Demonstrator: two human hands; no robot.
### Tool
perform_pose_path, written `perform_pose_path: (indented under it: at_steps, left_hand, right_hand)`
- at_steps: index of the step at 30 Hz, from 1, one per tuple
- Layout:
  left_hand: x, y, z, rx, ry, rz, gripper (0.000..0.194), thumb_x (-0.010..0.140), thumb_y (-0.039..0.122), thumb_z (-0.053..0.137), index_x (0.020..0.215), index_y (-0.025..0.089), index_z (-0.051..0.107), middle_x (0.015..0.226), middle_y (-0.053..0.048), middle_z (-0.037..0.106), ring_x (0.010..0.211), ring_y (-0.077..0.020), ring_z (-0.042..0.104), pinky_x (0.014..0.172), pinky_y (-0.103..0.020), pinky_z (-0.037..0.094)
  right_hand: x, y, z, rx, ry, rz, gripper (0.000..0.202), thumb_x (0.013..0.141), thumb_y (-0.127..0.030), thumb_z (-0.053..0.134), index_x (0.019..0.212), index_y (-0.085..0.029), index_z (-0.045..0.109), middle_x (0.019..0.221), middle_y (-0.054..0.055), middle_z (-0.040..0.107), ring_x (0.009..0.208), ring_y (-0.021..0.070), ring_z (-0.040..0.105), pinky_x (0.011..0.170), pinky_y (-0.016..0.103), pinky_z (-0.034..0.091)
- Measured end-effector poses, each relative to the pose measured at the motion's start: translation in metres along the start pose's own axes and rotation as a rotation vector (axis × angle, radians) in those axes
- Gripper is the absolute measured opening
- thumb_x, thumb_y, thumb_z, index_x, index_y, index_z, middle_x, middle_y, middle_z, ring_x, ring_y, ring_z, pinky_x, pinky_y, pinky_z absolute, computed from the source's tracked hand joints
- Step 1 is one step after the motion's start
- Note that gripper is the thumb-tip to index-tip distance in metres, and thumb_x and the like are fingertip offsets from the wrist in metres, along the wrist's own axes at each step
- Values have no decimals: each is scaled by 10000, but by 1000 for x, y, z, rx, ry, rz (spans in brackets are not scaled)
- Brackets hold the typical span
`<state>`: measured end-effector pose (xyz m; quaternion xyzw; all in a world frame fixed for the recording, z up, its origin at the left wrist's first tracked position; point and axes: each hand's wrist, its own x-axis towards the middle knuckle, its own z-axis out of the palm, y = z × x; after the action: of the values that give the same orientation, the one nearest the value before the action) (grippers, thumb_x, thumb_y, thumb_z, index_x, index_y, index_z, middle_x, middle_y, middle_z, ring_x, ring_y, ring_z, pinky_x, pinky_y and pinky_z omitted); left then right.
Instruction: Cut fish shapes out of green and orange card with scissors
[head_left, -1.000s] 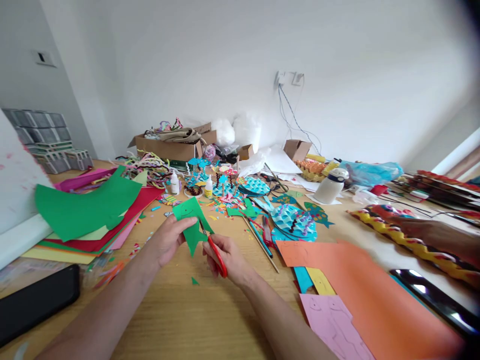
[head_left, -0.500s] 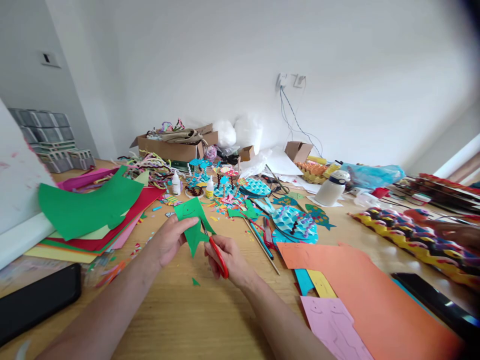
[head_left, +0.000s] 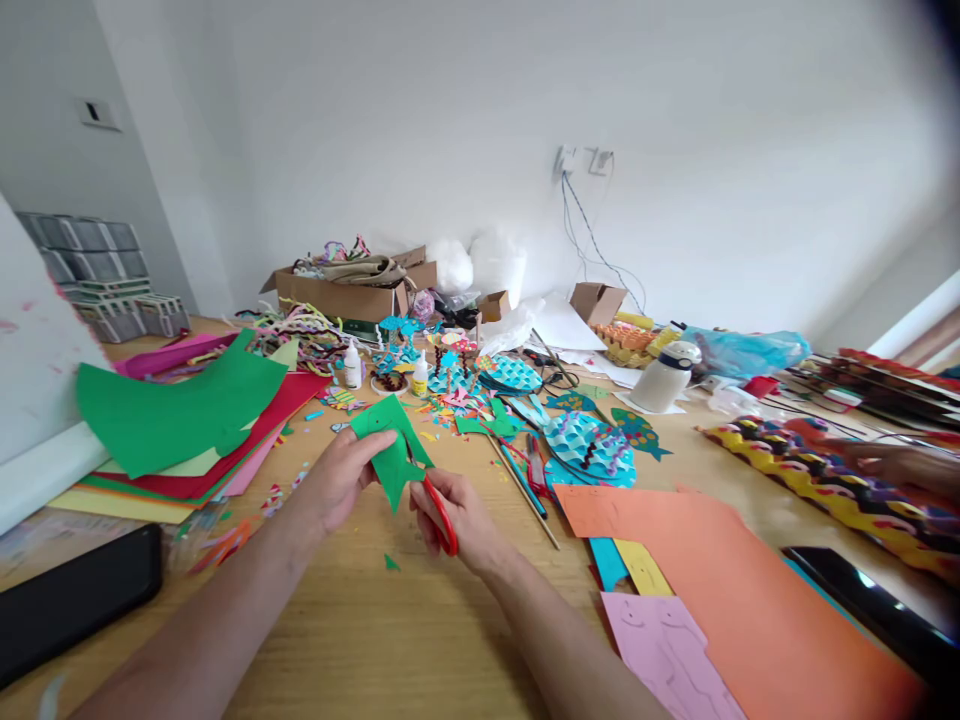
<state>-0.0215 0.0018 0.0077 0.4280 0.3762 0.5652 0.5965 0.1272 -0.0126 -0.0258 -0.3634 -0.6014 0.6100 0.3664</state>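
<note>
A small piece of green paper with drawn marks is pinched in my left hand, thumb on top. My right hand grips red-handled scissors, whose blades lie at a slit in the paper's right side. Just below the hands, a tiny green scrap rests on the wooden table. Green cut-outs lie beyond my right hand.
Coloured sheets and a black phone lie left. Orange paper and pink paper lie right. Glue bottles stand behind. Another person's hand is at the far right by painted strips.
The green paper has tilted slightly in my left hand, and the scissors have shifted a little against it. The other person's hand at the far right has moved slightly.
</note>
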Motion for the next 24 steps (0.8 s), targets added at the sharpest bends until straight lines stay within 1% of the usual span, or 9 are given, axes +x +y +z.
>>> perform_pose_path:
  at_steps: [4, 8, 13, 15, 19, 24]
  left_hand:
    - [0, 2, -1, 3, -8, -8, 170, 638, 269, 717, 757, 161, 661, 690, -13, 721, 625, -183, 665, 612, -275, 507]
    - [0, 2, 0, -6, -1, -7, 181, 624, 274, 727, 760, 169, 669, 701, -12, 727, 637, -189, 669, 611, -274, 503]
    - [0, 2, 1, -13, -19, -10, 183, 634, 272, 722, 772, 162, 672, 693, -7, 721, 610, -165, 658, 601, -257, 506]
    - [0, 2, 2, -24, -2, -10, 190, 621, 270, 729, 758, 155, 667, 664, -1, 710, 575, -150, 644, 576, -244, 502]
    - [0, 2, 3, -44, 72, -1, 201, 590, 266, 743, 718, 143, 649, 622, 6, 693, 535, -137, 620, 552, -239, 502]
    - [1, 2, 3, -26, 65, -5, 211, 591, 266, 735, 738, 141, 650, 628, -1, 698, 520, -145, 618, 555, -258, 510]
  right_hand:
    - [0, -1, -1, -11, -3, -2, 451, 721, -619, 532, 631, -184, 452, 357, -95, 408, 271, 55, 358, 309, 178, 238]
    - [-1, -2, -1, -22, -8, 0, 438, 738, -604, 528, 637, -185, 447, 360, -95, 399, 280, 57, 361, 311, 178, 228]
    - [-1, -3, -1, -25, -7, 0, 440, 734, -604, 531, 633, -184, 447, 351, -95, 403, 271, 54, 360, 302, 172, 224]
    - [-1, -2, -1, -21, -7, -1, 441, 728, -605, 534, 630, -184, 448, 351, -93, 415, 268, 53, 361, 297, 171, 226]
    - [0, -2, -1, -14, -12, -4, 431, 731, -591, 537, 620, -184, 446, 340, -91, 424, 263, 52, 360, 288, 167, 229]
    - [0, 0, -1, 17, -16, -7, 398, 729, -555, 547, 622, -182, 458, 331, -94, 418, 258, 53, 364, 287, 163, 250]
